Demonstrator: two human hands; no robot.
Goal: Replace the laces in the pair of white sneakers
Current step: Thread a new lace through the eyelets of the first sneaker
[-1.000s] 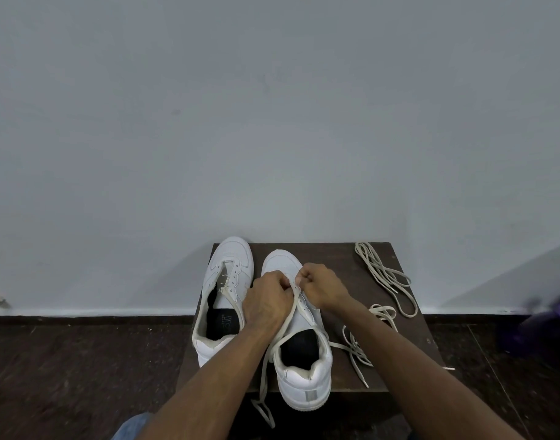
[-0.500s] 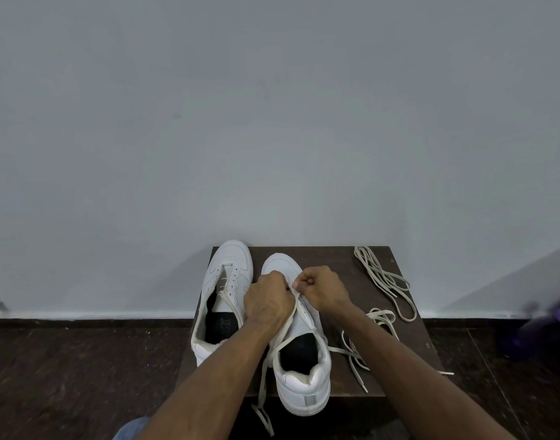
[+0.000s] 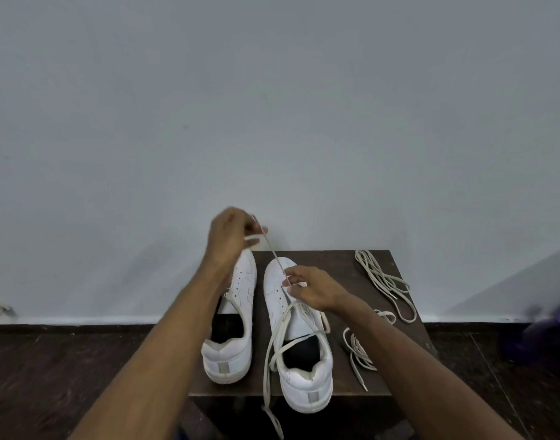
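Note:
Two white sneakers stand side by side on a small dark table (image 3: 336, 265), toes toward the wall. My left hand (image 3: 229, 235) is raised above the left sneaker (image 3: 232, 319) and pinches the end of a cream lace (image 3: 274, 341), drawn taut up and left. My right hand (image 3: 310, 289) rests over the front of the right sneaker (image 3: 299, 344) and pinches the same lace near the eyelets. The lace's other end trails across the right sneaker and hangs over the table's front edge.
A loose bundle of cream laces (image 3: 383, 281) lies at the table's back right. Another loose lace (image 3: 356, 350) lies to the right of the right sneaker. A grey wall stands behind the table, dark floor around it, and a blurred purple object (image 3: 558, 325) at far right.
My left hand has lifted away from the right sneaker, up and to the left, pulling the lace out taut. My right hand stays on the right sneaker's front.

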